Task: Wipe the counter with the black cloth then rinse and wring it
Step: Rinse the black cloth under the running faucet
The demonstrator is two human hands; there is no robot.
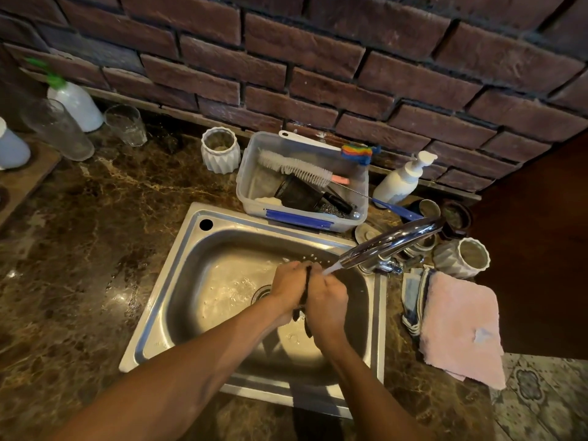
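Both hands meet over the steel sink (pixel 178 268) with the black cloth (pixel 306 289) squeezed between them. My left hand (pixel 288 289) grips the cloth from the left and my right hand (pixel 327 302) grips it from the right. Only a thin dark strip of the cloth shows between the palms, with a few ends hanging below. Water runs from the chrome faucet (pixel 391 241) onto the hands. The brown marble counter (pixel 79 249) surrounds the sink.
A clear tub (pixel 356 186) with brushes stands behind the sink. A pink towel (pixel 461 326) and a striped cloth (pixel 412 300) lie to the right, near white ribbed cups (pixel 464 257) and a soap pump (pixel 402 179). Glasses (pixel 125 124) and bottles (pixel 76 103) stand at the back left.
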